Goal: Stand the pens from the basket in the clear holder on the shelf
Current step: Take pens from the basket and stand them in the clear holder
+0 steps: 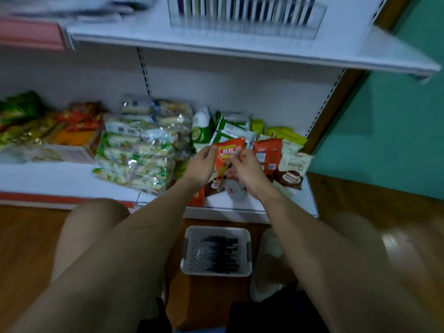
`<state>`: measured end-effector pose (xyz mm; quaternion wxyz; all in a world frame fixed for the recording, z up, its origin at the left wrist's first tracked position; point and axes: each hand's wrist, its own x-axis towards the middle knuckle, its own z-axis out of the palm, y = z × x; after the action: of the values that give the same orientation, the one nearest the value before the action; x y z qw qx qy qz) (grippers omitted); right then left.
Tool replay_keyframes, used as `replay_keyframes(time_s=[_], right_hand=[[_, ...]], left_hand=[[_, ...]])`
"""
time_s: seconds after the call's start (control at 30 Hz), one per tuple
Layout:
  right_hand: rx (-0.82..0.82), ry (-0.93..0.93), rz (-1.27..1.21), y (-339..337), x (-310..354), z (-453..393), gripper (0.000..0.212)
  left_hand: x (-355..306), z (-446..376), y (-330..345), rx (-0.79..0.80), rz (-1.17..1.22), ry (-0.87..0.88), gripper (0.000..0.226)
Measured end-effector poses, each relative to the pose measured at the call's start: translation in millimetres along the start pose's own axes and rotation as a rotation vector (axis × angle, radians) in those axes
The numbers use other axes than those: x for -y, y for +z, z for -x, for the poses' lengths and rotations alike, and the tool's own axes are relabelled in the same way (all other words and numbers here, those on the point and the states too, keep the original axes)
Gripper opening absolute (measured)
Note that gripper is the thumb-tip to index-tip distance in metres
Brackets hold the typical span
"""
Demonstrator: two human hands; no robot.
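Note:
A grey perforated basket (189,248) stands on the floor between my knees, and several dark pens (221,252) lie in it. The clear holder (247,28) sits on the upper shelf, blurred, with many pens upright inside. Both my hands are at the lower shelf. My left hand (203,163) pinches the top left corner of an orange snack packet (227,151). My right hand (245,168) is curled round what look like thin dark pens (230,164), held in front of the packet.
The lower shelf (55,179) is packed with snack bags: green-white packs at the left, orange and cream packets at the right. The upper shelf's edge (264,56) juts out overhead. Wooden floor lies around the basket, with a green wall at the right.

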<state>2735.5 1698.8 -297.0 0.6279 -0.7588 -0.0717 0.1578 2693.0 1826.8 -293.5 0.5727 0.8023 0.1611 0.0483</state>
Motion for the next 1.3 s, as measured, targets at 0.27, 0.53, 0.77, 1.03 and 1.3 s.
replay_keyframes(time_s=[0.27, 0.53, 0.77, 1.03, 1.3], right_hand=[[-0.098, -0.309, -0.015, -29, 114, 8, 0.017], [-0.21, -0.542, 0.082, -75, 228, 5, 0.008], [-0.344, -0.683, 0.105, -106, 304, -24, 0.011], [-0.45, -0.762, 0.198, -108, 342, -74, 0.01], [-0.452, -0.708, 0.29, -96, 332, -103, 0.01]], left_hand=[[-104, 0, -34, -0.126, -0.016, 0.349, 0.039], [-203, -13, -75, -0.332, -0.106, 0.679, 0.024], [-239, -59, -103, -0.479, -0.566, 0.681, 0.033], [-226, -98, -103, -0.54, -0.821, 0.636, 0.041], [-215, -115, -98, -0.602, -0.842, 0.62, 0.041]])
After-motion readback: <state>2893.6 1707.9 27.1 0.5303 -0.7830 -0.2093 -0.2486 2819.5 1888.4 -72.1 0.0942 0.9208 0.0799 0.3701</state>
